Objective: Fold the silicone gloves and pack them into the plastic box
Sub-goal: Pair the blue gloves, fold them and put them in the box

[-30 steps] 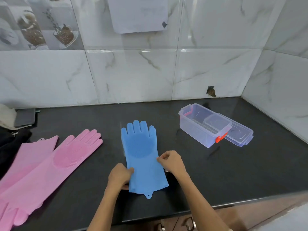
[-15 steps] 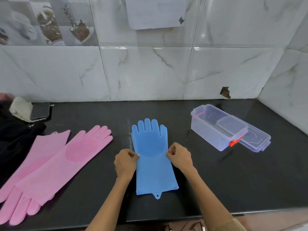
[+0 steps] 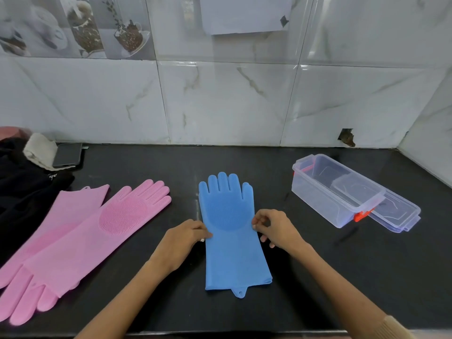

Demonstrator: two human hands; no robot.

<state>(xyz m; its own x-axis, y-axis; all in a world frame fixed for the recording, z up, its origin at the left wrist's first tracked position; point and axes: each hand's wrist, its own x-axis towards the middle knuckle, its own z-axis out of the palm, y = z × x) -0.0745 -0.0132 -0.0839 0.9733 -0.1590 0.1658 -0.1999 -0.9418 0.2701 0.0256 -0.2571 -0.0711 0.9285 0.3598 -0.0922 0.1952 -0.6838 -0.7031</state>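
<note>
Both hands are pinching the blue glove [image 3: 231, 231] lying flat between them, left hand [image 3: 182, 237] and right hand [image 3: 276, 228] at its edges; springy silicone is likely unfolding once released.

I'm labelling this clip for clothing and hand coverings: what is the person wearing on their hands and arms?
Both hands are bare: no gloves on the left hand or the right hand, and I see no rings, watch or bracelets. The left forearm is uncovered as far as the frame shows. On the right arm, a beige ribbed sleeve cuff shows near the bottom edge, pushed up towards the elbow.
</note>
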